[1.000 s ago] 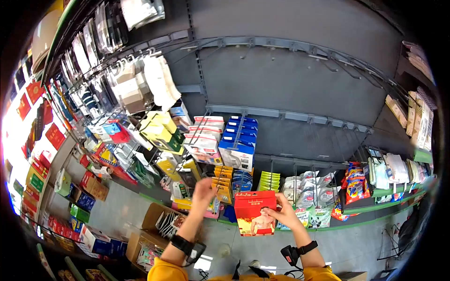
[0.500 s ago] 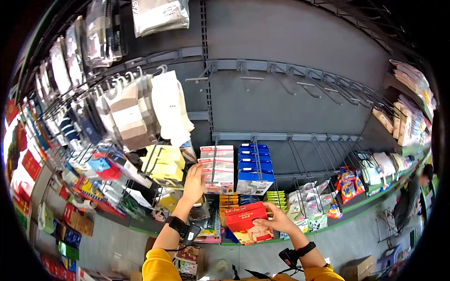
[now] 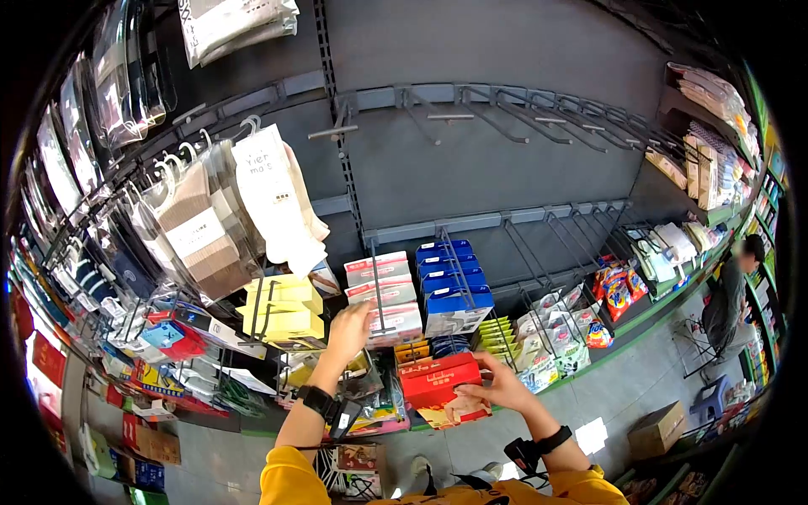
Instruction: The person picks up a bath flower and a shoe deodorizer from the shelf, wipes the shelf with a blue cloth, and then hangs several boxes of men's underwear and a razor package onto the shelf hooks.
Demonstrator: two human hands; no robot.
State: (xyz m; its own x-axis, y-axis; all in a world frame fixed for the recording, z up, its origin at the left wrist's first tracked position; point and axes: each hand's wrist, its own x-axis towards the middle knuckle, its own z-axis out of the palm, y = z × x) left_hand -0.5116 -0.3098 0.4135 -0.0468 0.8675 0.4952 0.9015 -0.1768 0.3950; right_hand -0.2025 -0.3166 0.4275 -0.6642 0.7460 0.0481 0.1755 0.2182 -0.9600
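My right hand [image 3: 495, 385] grips a red box [image 3: 439, 379] by its right side, with the fingers behind it and the thumb across the front. To the left, my left hand [image 3: 348, 330] is raised against the lower left side of the white and red boxes [image 3: 383, 295] hanging on a hook. Its fingertips are partly lost against those boxes, so whether it grips one is unclear. Blue boxes [image 3: 454, 286] hang just right of them, and yellow packs [image 3: 284, 310] hang on the left.
Socks [image 3: 273, 198] hang at upper left. Bare metal hooks [image 3: 505, 118] stick out from the dark back panel. Lower right of the hanging boxes are green-and-white bags [image 3: 547, 337] and orange packets [image 3: 619, 286]. A person [image 3: 730, 295] is at far right, near a cardboard box [image 3: 656, 429].
The view has turned, and the shelves appear shifted left and tilted. The red box is still in my right hand, a little higher in view. My left hand remains by the white and red boxes.
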